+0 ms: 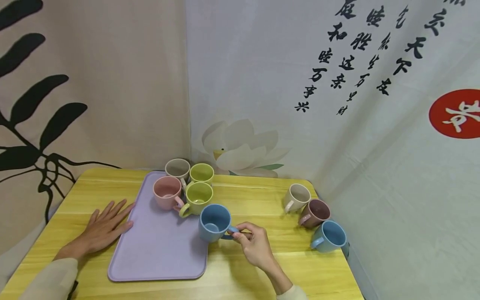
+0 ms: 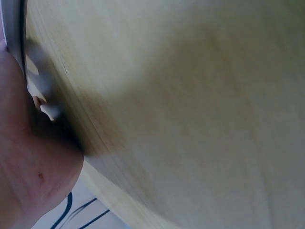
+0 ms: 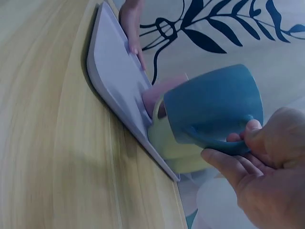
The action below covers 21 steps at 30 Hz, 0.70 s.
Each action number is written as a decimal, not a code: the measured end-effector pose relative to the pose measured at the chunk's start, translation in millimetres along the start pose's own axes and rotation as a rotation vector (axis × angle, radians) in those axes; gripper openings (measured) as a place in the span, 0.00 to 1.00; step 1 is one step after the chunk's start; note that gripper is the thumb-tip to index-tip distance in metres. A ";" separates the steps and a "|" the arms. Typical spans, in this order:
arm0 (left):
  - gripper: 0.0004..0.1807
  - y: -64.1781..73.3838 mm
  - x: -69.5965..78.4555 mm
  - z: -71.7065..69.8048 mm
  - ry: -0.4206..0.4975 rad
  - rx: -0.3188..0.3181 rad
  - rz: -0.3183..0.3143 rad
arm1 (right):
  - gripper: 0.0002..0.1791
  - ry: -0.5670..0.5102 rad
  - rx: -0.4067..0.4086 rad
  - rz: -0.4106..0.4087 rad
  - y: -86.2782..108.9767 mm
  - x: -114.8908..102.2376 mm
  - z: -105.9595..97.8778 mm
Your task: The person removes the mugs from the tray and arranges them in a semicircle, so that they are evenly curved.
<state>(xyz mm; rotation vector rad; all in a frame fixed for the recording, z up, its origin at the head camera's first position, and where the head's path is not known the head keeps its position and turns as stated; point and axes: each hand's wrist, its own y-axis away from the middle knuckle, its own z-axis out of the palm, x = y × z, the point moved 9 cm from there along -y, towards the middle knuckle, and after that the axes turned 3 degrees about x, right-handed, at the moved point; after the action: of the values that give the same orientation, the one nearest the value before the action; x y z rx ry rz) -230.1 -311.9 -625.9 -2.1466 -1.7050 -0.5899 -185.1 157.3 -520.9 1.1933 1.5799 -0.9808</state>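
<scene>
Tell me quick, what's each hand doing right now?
Left hand: open, beside the lilac tray.
Right hand: holding a blue mug by its handle.

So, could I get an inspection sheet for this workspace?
Surface: yellow wood-grain table.
Things: purple tray; pink mug, gray mug, two green mugs at its far end; cream mug, brown mug, blue mug at table's right.
Clutter: nothing seen.
Hands: left hand on table, fingers at tray's left edge; right hand holds second blue mug by its handle over tray's right edge.
Cables: dark cords beyond the table, left wrist view.
Surroundings: cloth printed with leaves, flower and writing.
</scene>
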 end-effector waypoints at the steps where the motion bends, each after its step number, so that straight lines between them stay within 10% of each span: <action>1: 0.41 -0.2 0.0 0.0 0.001 -0.001 -0.001 | 0.08 -0.008 0.013 0.017 -0.4 2.1 -2.9; 21: 0.41 1.1 1.2 -1.1 0.006 -0.005 0.001 | 0.07 -0.120 0.287 0.141 -20.9 34.7 -41.6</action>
<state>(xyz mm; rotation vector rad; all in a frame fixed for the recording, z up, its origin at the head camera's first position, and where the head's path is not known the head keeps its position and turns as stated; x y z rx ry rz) -228.9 -311.7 -624.4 -2.1469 -1.7009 -0.6012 -218.0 200.8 -540.8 1.3931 1.2722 -1.1906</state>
